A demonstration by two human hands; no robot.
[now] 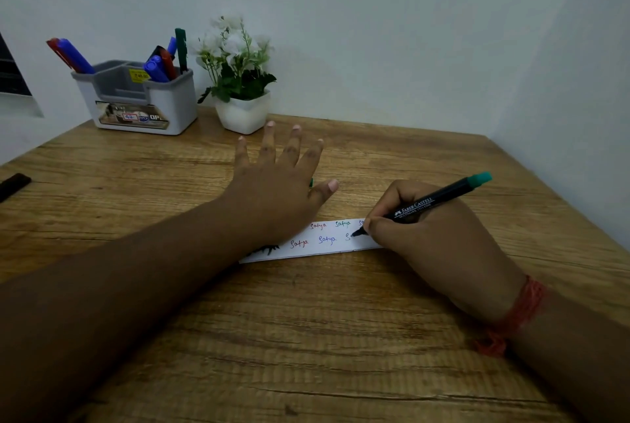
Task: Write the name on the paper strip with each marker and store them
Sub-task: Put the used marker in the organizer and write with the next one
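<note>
Head view shows our left hand (276,184) spread flat, pinning the light, flimsy paper strip (324,242) while our right hand (433,238) pinches the green marker (433,203) low, near its tip.

The left end of the white paper strip (327,240) is being covered by the flat left hand (276,191). A small green object (311,182) is being mostly hidden beneath that hand; its identity cannot be told.
</note>
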